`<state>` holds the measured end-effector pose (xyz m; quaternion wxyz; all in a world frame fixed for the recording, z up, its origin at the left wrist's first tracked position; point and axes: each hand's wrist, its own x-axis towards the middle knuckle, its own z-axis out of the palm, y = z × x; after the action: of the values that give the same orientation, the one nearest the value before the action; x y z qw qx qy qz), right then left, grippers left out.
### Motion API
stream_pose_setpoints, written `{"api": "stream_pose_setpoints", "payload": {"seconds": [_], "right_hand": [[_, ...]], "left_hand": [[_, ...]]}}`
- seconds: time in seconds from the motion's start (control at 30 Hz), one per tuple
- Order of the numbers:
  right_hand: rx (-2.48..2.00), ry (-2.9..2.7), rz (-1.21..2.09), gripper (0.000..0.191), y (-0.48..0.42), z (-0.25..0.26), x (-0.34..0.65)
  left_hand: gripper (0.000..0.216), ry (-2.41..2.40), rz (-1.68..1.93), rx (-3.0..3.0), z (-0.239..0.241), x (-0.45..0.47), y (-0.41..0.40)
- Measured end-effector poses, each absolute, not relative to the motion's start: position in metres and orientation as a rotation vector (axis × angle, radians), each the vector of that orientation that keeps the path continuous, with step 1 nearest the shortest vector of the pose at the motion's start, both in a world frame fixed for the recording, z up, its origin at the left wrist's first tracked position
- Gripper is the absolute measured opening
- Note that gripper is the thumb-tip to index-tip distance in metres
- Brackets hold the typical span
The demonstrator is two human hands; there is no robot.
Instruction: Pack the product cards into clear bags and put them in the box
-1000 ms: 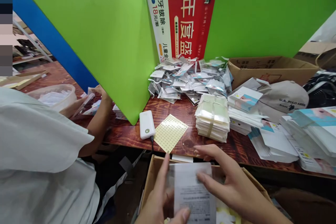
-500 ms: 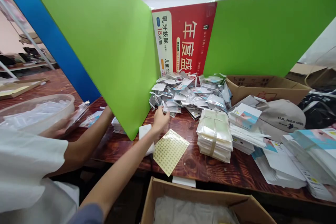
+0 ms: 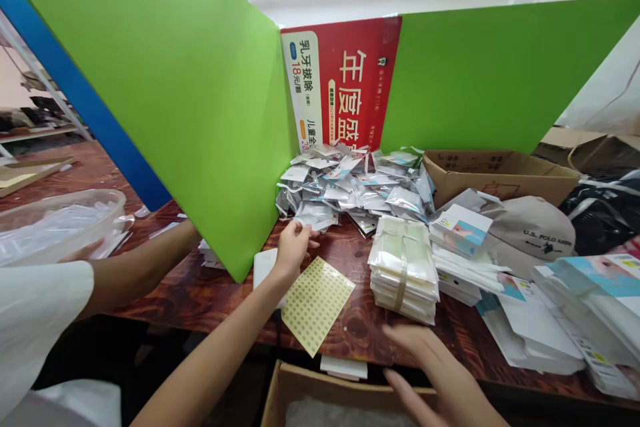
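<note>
Packet pile point(image 3: 357, 183), that heap of small crinkly foil-and-plastic sachets, sits at the back of the wooden surface point(image 3: 220, 293), shoved into the corner where the green divider point(image 3: 165, 100) meets the red printed poster point(image 3: 345, 90). It spreads wider left to right than front to back.

The left hand point(image 3: 293, 247) is way closer to it: arm stretched forward, fingertips right at the near left edge of the heap, touching one glossy sachet point(image 3: 313, 217). The grip looks like a loose pinch on that sachet's edge, though I can't tell for sure that it's closed on it. So the pile lies just ahead and slightly right of that hand.

The right hand point(image 3: 440, 380) is well back near the front edge of the surface, fingers spread and flat, holding nothing, above an open cardboard box point(image 3: 295, 390).

Other stuff, big to small: a banded stack of pale flat sleeves point(image 3: 405, 267), soft-looking and squarish; a yellow dotted sticker sheet point(image 3: 316, 301), thin and flat, lying diamond-wise just below the left hand; a white power bank point(image 3: 263, 265), smooth and rounded, partly under the wrist.

A co-worker's arm point(image 3: 135, 270) lies across the surface on the far left, apart from all this.
</note>
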<state>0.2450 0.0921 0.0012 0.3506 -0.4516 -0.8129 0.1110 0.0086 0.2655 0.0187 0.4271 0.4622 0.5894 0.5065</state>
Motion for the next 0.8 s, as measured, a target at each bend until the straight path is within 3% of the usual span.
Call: {"api": "stream_pose_setpoints", "payload": {"seconds": [0.1, 0.17, 0.3, 0.53, 0.73, 0.8], "right_hand": [[-1.097, -2.080, 0.068, 0.052, 0.134, -0.001, 0.199], [-1.026, -2.130, 0.091, 0.044, 0.147, -0.003, 0.182], [-0.832, -2.250, 0.235, 0.025, 0.132, -0.006, 0.181], [-0.897, -2.249, 0.428, 0.024, 0.103, -0.009, 0.208], [-0.787, -2.501, 0.496, 0.060, 0.092, -0.017, 0.188], [-0.837, -2.479, 0.422, 0.053, 0.093, -0.025, 0.180]], "left_hand": [[0.023, 1.394, 1.282, 1.295, 0.014, 0.016, 0.169], [0.028, 1.355, 1.265, 1.355, 0.004, 0.024, 0.106], [0.014, 1.345, 1.424, 1.742, -0.023, 0.019, 0.027], [0.010, 1.256, 1.066, 2.192, -0.018, -0.030, 0.006], [0.018, 1.475, 1.041, 2.233, -0.022, -0.047, 0.007], [0.015, 1.570, 1.100, 2.195, -0.027, -0.058, 0.012]]}}
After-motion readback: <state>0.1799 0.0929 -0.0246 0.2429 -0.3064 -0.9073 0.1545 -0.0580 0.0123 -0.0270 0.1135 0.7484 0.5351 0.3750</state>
